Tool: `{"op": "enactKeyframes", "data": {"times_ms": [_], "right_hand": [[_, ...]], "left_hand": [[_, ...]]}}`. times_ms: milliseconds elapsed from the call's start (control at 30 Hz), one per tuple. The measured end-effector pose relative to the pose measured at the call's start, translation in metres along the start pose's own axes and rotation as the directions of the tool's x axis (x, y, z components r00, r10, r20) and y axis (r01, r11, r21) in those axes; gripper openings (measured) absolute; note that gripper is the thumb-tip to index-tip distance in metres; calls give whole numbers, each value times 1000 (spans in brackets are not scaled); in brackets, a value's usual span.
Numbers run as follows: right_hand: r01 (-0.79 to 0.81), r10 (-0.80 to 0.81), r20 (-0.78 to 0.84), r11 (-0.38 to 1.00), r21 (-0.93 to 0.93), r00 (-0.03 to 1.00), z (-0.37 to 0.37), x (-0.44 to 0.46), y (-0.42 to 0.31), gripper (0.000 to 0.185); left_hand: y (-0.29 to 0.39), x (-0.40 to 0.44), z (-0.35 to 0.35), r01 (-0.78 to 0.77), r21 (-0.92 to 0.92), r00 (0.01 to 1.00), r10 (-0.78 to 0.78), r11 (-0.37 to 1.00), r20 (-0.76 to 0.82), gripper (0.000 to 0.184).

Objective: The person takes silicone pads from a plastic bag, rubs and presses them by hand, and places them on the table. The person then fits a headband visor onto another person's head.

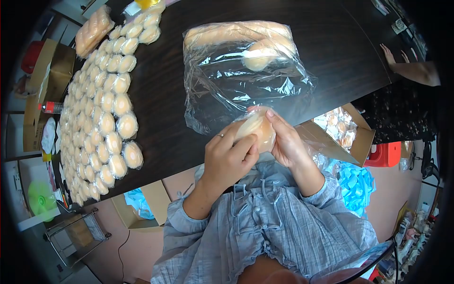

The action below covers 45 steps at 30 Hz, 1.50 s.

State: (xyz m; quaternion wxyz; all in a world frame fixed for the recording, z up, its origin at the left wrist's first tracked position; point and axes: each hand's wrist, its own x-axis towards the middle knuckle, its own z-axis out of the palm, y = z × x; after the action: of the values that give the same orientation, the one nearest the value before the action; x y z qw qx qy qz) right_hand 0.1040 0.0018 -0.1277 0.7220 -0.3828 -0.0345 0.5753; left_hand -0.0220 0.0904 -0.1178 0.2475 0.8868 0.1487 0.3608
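Observation:
Above my lap, by the table's near edge, a beige rounded piece (265, 138) in thin clear film is between my hands; its kind is unclear. My left hand (228, 154) has its fingers curled and pinched against the left side of the piece. From the right, my right hand (285, 141) grips it with the thumb up along its edge. Just beyond my hands lies a large clear plastic bag (227, 87). Similar beige pieces (265, 53) are in its far end, some lined up in a row.
Many wrapped oval pieces (108, 123) cover the table's left side, beside a full pack (93, 31). A cardboard box (362, 135) of wrapped pieces stands right, near a blue plastic bag (352, 187) and red stool (384, 155). Another person's hand (388, 57) rests on the table (331, 57).

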Motion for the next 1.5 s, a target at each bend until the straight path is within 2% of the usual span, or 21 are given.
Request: {"op": "enactKeyframes", "data": {"times_ms": [133, 267, 467, 633, 800, 933, 967, 1033, 1100, 1133, 1267, 1300, 1367, 1433, 1467, 1500], "right_hand": [[62, -57, 46, 993, -104, 997, 1, 3, 1, 36], [34, -26, 83, 994, -106, 996, 9, -2, -1, 38], [-12, 29, 118, 990, -138, 993, 9, -1, 1, 38], [-17, 42, 145, 986, -168, 989, 9, -1, 2, 37], [43, -8, 161, 975, -217, 987, 10, -1, 7, 39], [-12, 48, 286, 992, -126, 957, 9, -7, 4, 31], [-6, 45, 295, 991, -131, 954, 9, -8, 4, 31], [-8, 19, 197, 999, -53, 980, 10, -8, 7, 34], [-22, 19, 126, 999, 25, 992, 18, -3, 12, 40], [-40, 37, 156, 999, 19, 987, 20, -3, 13, 40], [-185, 164, 209, 979, 85, 964, 23, -5, 8, 60], [-195, 172, 236, 978, 77, 957, 25, -5, 10, 60], [-18, 66, 322, 988, -152, 945, 26, -9, 11, 62], [192, -37, 409, 919, -345, 912, 25, -11, 9, 65], [200, -43, 416, 918, -343, 908, 27, -10, 9, 65], [375, -118, 459, 766, -523, 880, 32, -9, 13, 65]], "left_hand": [[-7, 0, -1, 82, -53, 995, -79, 995, 58, 21], [-13, -4, -5, 219, -279, 976, -206, 935, 78, 20], [-14, -8, -11, 217, -310, 974, -184, 926, 133, 20], [-15, -12, -13, 264, -280, 960, -224, 923, 169, 23], [-12, -13, -17, 319, -234, 943, -283, 919, 173, 24], [-27, -27, -15, 443, -401, 891, -443, 802, 97, 27], [-24, -26, -16, 434, -401, 895, -438, 807, 87, 27], [-13, -26, -21, 447, -714, 827, -553, 539, 101, 29], [-7, -25, -30, 345, -913, 754, -643, 217, 132, 30], [-6, -27, -35, 333, -912, 749, -654, 241, 101, 30], [-6, -35, -43, 265, -951, 735, -671, 157, 93, 35], [-8, -40, -45, 251, -951, 736, -674, 182, 66, 35], [-12, -54, -46, 393, -832, 775, -628, 391, 71, 38], [-14, -60, -44, 500, -655, 804, -585, 566, 109, 41], [-12, -56, -43, 494, -654, 809, -579, 572, 104, 41], [-7, -50, -40, 452, -624, 824, -566, 637, 18, 43]]}}
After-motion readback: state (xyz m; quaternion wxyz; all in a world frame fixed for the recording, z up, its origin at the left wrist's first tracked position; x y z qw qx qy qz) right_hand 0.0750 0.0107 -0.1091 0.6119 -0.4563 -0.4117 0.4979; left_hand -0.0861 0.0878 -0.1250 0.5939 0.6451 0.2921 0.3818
